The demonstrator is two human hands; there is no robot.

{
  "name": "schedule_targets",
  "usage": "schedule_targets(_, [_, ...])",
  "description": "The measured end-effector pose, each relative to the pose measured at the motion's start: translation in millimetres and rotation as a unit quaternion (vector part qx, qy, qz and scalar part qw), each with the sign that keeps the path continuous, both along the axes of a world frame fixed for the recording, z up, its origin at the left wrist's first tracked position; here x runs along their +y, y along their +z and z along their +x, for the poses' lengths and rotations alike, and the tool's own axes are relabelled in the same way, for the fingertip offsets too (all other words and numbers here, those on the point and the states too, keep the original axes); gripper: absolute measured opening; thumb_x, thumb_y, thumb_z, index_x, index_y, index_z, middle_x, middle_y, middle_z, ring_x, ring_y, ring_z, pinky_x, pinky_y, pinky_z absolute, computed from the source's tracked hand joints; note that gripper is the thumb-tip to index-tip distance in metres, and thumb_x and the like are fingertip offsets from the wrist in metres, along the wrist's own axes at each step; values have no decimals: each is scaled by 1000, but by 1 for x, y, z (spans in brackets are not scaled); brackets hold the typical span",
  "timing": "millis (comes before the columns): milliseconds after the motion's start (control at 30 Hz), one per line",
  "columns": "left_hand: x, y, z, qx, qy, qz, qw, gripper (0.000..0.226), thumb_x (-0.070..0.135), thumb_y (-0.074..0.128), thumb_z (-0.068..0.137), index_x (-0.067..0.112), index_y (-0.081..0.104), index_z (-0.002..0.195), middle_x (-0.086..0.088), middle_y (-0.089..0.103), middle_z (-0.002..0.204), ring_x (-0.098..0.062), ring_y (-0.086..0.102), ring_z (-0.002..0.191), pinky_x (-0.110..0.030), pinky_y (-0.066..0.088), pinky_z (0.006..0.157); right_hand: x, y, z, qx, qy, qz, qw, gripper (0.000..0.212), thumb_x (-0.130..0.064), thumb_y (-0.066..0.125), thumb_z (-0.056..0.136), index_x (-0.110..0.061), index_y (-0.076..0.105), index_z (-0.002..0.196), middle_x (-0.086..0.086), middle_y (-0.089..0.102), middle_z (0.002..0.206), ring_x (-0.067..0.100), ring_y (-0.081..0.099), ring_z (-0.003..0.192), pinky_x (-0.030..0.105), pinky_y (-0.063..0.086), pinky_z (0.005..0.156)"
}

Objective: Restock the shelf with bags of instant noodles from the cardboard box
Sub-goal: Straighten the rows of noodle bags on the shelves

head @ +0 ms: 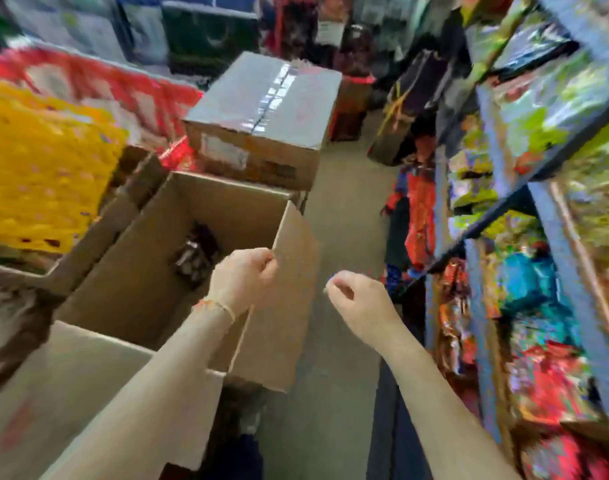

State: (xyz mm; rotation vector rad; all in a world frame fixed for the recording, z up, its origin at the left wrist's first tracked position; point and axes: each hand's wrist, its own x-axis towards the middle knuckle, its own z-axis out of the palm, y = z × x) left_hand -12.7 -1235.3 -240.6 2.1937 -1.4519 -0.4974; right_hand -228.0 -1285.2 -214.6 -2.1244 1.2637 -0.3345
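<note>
Cardboard box (pixel 178 271) between sealed carton (pixel 261 119) and blue shelf (pixel 552 216).

The open brown cardboard box (pixel 199 216) is matt corrugated paperboard, its walls plain and dull, while the closed brown cardboard box (pixel 261 116) behind it carries a strip of glossy clear tape (pixel 273 95) that catches the light. The blue painted metal shelf frame (pixel 497 147) looks smooth, and the bright packets (pixel 545 382) on it are shiny plastic film. The grey floor (pixel 348 216) looks matt and hard.
</note>
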Motion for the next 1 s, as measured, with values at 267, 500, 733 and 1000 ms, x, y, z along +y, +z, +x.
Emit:
schedule_targets(267, [0,-116,166,165,251,155,941,31,28,53,93,17,64,119,-12,63,127,-32,55,119,-33,42,98,-46,-79,211,-14,67,151,986,13,-27,54,95,-25,66,94,-8,65,84,13,62,82,23,51,75])
schedule_targets(500, [-43,-191,228,135,203,211,947,68,25,59,90,18,30,151,-14,39,148,-35,42,134,-41,35,112,-81,-161,319,98,49,297,949,27,-28,55,97,-22,54,123,1,61,114,16,62,97,35,58,87])
schedule_targets(733, [-72,-237,229,-20,155,286,946,55,14,50,98,8,28,148,-15,45,139,-30,46,127,-39,44,99,-96,-182,337,108,15,322,940,21,-27,50,98,-21,60,116,0,65,100,15,68,88,33,61,78])
schedule_targets(1000, [-72,-234,238,-58,111,320,939,27,14,44,100,9,64,118,-9,68,117,-27,66,107,-35,52,82,-91,-174,319,104,-4,333,937,23,-21,46,99,-16,63,115,5,66,103,15,67,87,22,54,68])
